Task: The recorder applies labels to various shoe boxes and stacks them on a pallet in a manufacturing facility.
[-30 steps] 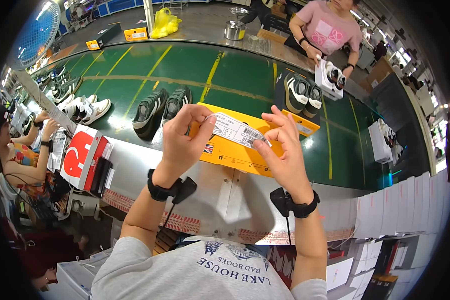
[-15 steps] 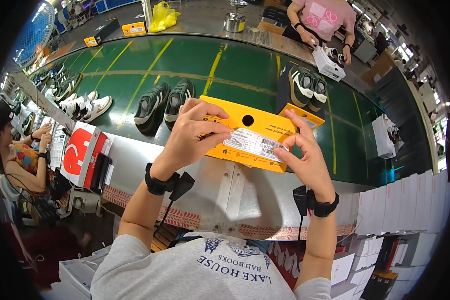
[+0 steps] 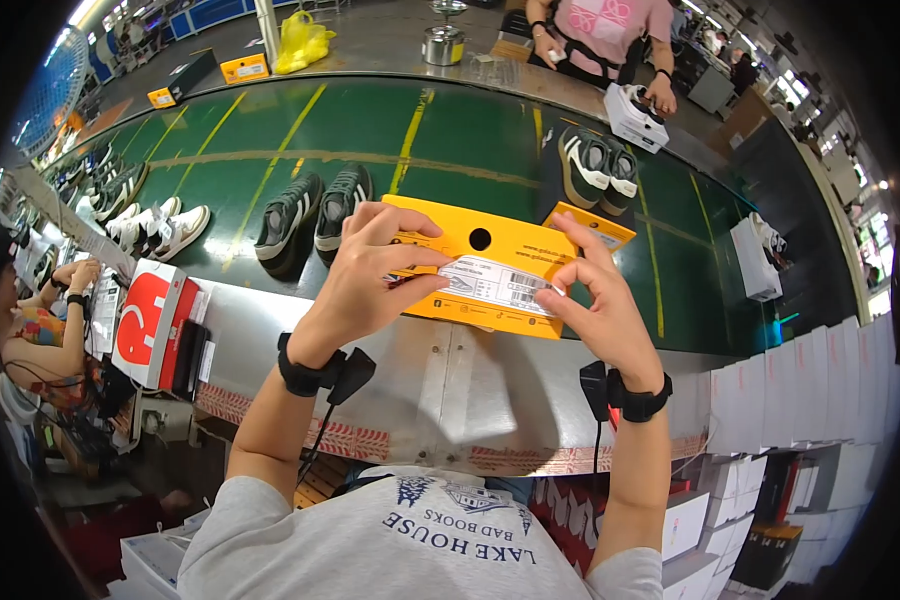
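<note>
Left hand (image 3: 370, 275): fingers curled over the near face of the yellow shoe box (image 3: 490, 265), thumb and fingertips pinching the left end of the white label (image 3: 495, 285) against it.
Right hand (image 3: 600, 310): fingers half spread, index finger and thumb pressing the right end of the white label onto the box; the other fingers lie along the box's right edge.
Yellow shoe box: held up between both hands above the near edge of the green conveyor belt (image 3: 450, 140), long side toward the camera, a round hole near its top middle.
White label: a printed rectangle lying flat on the box's near face, just below the hole, slightly tilted down to the right.
Wrists: each carries a black band with a small black device hanging beneath.
Dark sneakers (image 3: 315, 210): a pair on the belt just left of the box, toes pointing away.
Second pair of sneakers (image 3: 600, 165): dark with white soles, on the belt beyond the box's right end.
Red and white shoe box (image 3: 150, 320): standing on the metal table (image 3: 440, 390) to the left of the left forearm.
Person in pink top (image 3: 610, 30): at the far side of the belt, hands at a white box (image 3: 635, 115).
</note>
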Available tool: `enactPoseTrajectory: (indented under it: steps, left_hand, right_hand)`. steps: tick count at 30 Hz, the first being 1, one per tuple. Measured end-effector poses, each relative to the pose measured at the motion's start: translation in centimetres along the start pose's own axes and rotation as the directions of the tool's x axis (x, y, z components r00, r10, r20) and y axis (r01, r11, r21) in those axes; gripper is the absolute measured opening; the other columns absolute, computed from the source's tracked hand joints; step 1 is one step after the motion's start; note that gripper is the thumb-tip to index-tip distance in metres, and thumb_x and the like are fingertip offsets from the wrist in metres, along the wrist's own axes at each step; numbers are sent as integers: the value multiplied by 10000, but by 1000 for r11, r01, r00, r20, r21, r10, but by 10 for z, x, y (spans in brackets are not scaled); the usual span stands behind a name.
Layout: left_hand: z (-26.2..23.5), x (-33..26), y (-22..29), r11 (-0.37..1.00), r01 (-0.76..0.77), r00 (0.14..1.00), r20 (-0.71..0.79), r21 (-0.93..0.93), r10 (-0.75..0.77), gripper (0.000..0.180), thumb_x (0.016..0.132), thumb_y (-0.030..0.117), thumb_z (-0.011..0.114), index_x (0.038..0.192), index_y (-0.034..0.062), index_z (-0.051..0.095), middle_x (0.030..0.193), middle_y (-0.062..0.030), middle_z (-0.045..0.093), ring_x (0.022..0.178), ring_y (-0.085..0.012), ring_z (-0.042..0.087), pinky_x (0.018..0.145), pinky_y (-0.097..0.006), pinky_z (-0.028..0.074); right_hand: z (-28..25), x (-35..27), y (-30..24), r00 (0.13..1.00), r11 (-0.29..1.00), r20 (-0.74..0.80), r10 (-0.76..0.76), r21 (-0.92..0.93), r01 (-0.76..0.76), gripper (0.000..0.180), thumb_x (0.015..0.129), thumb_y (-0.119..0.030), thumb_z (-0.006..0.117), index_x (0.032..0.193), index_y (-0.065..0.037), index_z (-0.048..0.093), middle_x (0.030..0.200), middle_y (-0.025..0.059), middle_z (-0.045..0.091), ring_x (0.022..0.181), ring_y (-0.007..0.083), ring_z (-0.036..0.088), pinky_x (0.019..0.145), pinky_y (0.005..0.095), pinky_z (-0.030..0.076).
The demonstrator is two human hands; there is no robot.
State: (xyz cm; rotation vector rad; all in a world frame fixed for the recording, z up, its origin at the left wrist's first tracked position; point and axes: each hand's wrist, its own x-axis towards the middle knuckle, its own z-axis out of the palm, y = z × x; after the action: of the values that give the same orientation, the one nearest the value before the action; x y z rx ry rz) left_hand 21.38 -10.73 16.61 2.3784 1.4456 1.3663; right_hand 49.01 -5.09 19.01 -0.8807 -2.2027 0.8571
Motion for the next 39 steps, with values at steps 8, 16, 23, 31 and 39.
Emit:
enactPoseTrajectory:
  steps: [8,16,23,31,39]
  left_hand:
    - [4,3,2,1000,18,999,51,26,-19,223,669,100,804,880,115,732,1097,-12,591,1062,-264,464,963,-380,358]
    - [9,3,9,999,-3,999,34,50,1,222,672,100,801,882,114,732,1090,-15,590,1043,-266,461,954,-375,363]
    - [13,6,10,992,92,995,38,-81,-89,478,694,141,796,1090,63,541,1301,-141,462,1275,-360,352,1059,-441,301]
    - [29,15,6,993,120,993,-22,9,-120,317,814,51,641,1104,11,520,1120,-159,517,1076,-333,446,953,-398,370]
    - [31,11,5,997,73,997,-35,32,-72,254,887,-21,485,1133,5,541,1098,-169,501,1056,-343,456,946,-399,376]
  right_hand:
    - [-7,1,2,1000,999,0,-23,-40,23,194,816,-145,731,780,-53,565,1488,185,366,1411,372,278,1103,397,287]
    - [-5,-8,16,991,990,-40,-124,-67,121,211,813,-120,732,786,-47,536,1463,204,394,1401,379,297,1102,405,298]
    - [16,-16,21,964,881,-261,56,467,76,260,831,-115,700,1055,-55,584,1472,207,347,1391,345,312,1110,426,288]
    - [74,-8,-23,914,743,-85,-397,-614,266,476,900,-181,588,1323,10,484,1404,177,452,1363,300,373,1124,467,283]
    - [78,-29,-16,976,713,-84,-202,-695,88,719,835,-436,638,1370,5,447,1452,173,410,1406,259,313,1135,464,246]
